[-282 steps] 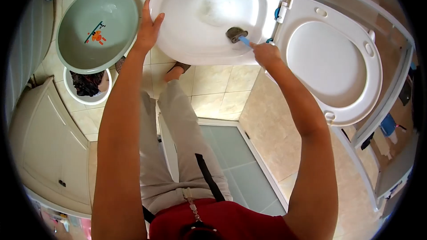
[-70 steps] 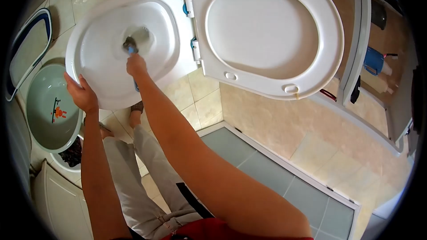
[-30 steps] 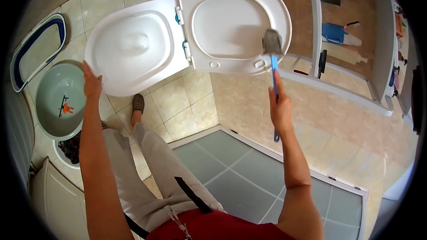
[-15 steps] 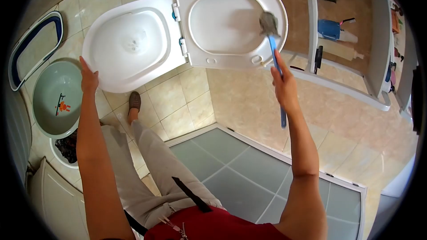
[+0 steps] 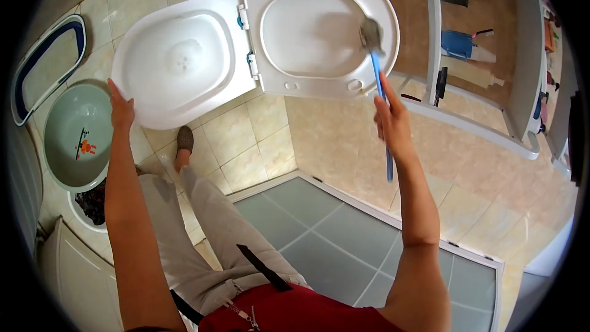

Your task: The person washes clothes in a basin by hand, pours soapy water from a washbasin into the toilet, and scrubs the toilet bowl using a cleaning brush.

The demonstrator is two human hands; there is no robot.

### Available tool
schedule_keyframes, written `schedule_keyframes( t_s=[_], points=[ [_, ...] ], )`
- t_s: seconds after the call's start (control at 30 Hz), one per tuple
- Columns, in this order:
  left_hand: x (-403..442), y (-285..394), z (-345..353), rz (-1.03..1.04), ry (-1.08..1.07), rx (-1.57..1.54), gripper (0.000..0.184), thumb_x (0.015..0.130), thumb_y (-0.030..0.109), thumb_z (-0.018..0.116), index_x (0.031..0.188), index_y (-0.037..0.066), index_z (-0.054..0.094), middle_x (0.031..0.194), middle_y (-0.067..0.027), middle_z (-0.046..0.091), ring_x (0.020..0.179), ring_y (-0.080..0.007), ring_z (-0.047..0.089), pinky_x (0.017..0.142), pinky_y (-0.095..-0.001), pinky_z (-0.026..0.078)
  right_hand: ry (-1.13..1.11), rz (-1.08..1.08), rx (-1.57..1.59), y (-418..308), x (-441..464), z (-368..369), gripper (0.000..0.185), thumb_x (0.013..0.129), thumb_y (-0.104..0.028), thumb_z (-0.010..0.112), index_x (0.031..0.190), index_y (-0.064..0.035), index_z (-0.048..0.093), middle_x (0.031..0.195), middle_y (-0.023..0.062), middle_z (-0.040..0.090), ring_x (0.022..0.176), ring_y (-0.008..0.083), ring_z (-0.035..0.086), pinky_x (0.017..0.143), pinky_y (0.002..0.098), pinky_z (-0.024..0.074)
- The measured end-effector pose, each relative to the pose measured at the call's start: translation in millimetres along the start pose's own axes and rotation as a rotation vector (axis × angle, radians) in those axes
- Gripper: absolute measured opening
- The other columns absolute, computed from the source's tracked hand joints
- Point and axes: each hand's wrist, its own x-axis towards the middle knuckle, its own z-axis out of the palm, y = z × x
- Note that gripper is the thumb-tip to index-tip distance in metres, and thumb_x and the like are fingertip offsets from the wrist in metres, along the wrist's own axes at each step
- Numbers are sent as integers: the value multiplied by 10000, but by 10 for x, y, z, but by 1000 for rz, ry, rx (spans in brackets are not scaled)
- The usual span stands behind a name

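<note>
A white toilet has its bowl (image 5: 144,55) at the left and its raised seat (image 5: 384,61) at the right, joined by hinges with blue parts. My left hand (image 5: 122,107) is at the bowl's outer edge, thumb against the rim and a finger stretched along it. My right hand (image 5: 391,120) is closed round the blue handle of a toilet brush (image 5: 371,34). The brush's grey head lies over the right side of the seat ring; bristle contact is hard to make out.
At the left stand a green basin (image 5: 58,129), a folded blue-and-white basin (image 5: 21,95) and a white bin (image 5: 78,212) with a dark liner. A shelf rack (image 5: 467,120) holds bottles at the right. Below is a glass-panelled door (image 5: 344,240).
The brush head and my right hand have shifted very slightly. My left hand stays at the bowl's edge. The view has moved a little.
</note>
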Motion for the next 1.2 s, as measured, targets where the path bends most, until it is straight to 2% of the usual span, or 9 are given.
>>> schedule_keyframes(
  t_s=[0.23,0.4,0.73,0.93,0.97,1.0,1.03,1.1,1.2],
  points=[
    [29,-62,7,50,-22,-44,945,846,115,602,1462,284,-94,1377,-232,365,1210,-390,453,992,-470,390,50,-143,43,-67,286,103,478,945,-129,497,1408,-192,398,684,-54,413,567,40,338,494,204,326],
    [-25,-28,1,79,0,-82,948,838,98,605,1466,274,-84,1392,-238,340,1233,-394,424,1003,-463,377,84,156,83,433,-545,211,527,920,-51,517,1412,-196,394,668,-60,431,538,33,340,461,195,336],
    [-11,-12,24,59,3,-129,962,823,40,600,1470,237,-85,1353,-271,355,1204,-421,433,1009,-462,366,104,-23,400,-120,565,541,550,926,-66,484,1431,-233,343,587,-53,374,437,36,305,368,203,272],
    [52,-166,146,215,87,-210,952,813,-3,589,1475,184,-69,1346,-289,322,1208,-407,400,1018,-440,349,234,-66,217,501,-69,926,583,939,-51,447,1462,-226,258,683,-7,444,409,32,312,337,197,274],
    [36,-147,136,260,109,-198,941,820,-5,588,1474,166,-68,1362,-291,290,1226,-410,368,1021,-435,346,221,-164,-54,761,-166,1060,574,928,-18,445,1455,-168,276,887,68,578,588,107,548,507,234,466],
    [12,-112,120,248,113,-203,936,824,-4,587,1473,161,-67,1367,-289,284,1231,-408,361,1027,-433,338,278,-409,-311,760,-216,1286,550,916,0,456,1435,-90,299,1198,154,568,1033,233,591,866,317,477],
    [-18,-65,101,238,114,-206,930,828,-4,585,1473,156,-66,1372,-286,279,1236,-406,355,1032,-432,331,48,-218,-103,737,-331,1499,520,912,-12,480,1407,-27,322,1388,182,428,1307,279,381,1067,345,297],
    [-32,-69,123,289,155,-159,901,849,17,580,1472,142,-59,1393,-275,263,1254,-402,320,1053,-424,299,-141,-314,-126,691,-300,2086,579,866,-40,531,1404,-181,370,970,199,581,804,343,604,735,407,496],
    [-84,-27,72,268,117,-199,887,857,34,576,1473,137,-53,1404,-270,253,1261,-400,299,1063,-418,276,-351,-458,-225,596,145,3125,495,842,-62,517,1319,-179,456,778,170,576,704,368,579,634,470,475]
  ],
)
